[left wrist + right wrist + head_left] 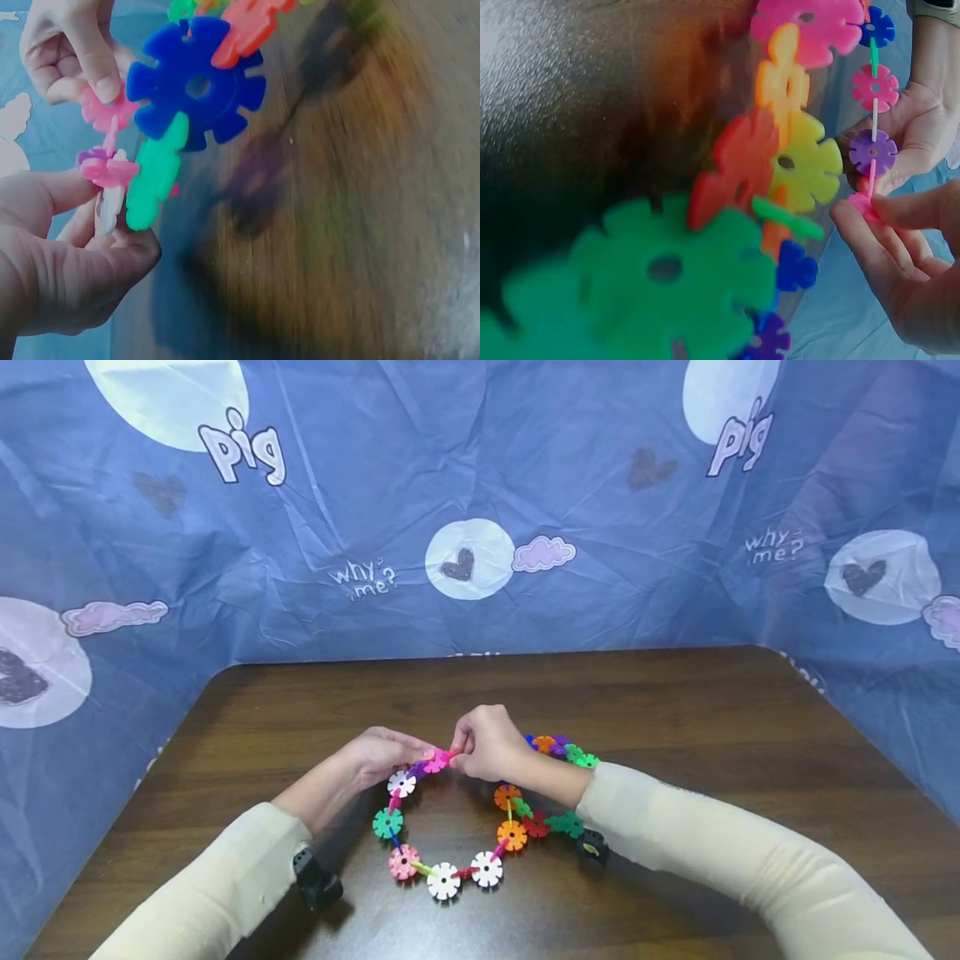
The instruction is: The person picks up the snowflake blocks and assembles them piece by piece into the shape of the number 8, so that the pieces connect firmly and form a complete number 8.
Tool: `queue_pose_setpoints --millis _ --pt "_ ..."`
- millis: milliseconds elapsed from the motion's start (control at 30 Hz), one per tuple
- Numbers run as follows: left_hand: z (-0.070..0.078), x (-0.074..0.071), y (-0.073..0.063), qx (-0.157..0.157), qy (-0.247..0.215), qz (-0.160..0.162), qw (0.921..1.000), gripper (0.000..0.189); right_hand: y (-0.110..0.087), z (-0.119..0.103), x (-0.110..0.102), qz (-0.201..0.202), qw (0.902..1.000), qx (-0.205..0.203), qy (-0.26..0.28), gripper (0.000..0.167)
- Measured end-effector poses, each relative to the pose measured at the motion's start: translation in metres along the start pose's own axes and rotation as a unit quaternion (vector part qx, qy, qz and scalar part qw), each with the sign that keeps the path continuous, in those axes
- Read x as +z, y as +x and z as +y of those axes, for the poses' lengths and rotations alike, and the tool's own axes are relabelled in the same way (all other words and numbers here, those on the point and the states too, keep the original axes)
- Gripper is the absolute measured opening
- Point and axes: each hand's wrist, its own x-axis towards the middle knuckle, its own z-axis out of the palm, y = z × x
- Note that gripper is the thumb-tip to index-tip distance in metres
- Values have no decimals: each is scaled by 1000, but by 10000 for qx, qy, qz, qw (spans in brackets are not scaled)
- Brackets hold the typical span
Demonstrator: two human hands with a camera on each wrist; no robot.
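Note:
Slotted plastic flower discs of many colours are joined into a chain that curves into a ring. At the ring's far side, my left hand point(382, 756) pinches the chain by a pink disc point(436, 762) and a purple one. Just to its right, my right hand point(491, 743) pinches another pink disc point(862, 206) between thumb and fingers. Seen from the left wrist, a blue disc point(196, 86) and a green disc point(156, 176) hang beside the left fingers. White discs point(444, 881) form the near side of the ring.
A second branch of discs, with green ones point(564, 824) and an orange one point(543, 744), runs right beneath my right forearm. All of it lies over a brown wooden table point(660, 702). Behind stands a blue printed cloth point(630, 602).

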Motion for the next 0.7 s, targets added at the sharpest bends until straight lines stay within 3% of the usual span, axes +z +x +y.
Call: queue_pose_setpoints --millis 133,400,700 --pt "-4 2 0 0 -80 40 10000 37 1 1 5 107 9995 220 218 15" --pt "-7 3 -1 -18 -257 -41 9997 37 1 2 10 126 9991 228 328 16" --pt "6 2 -3 -214 129 -82 9997 36 -3 12 -18 -338 9972 624 222 13"
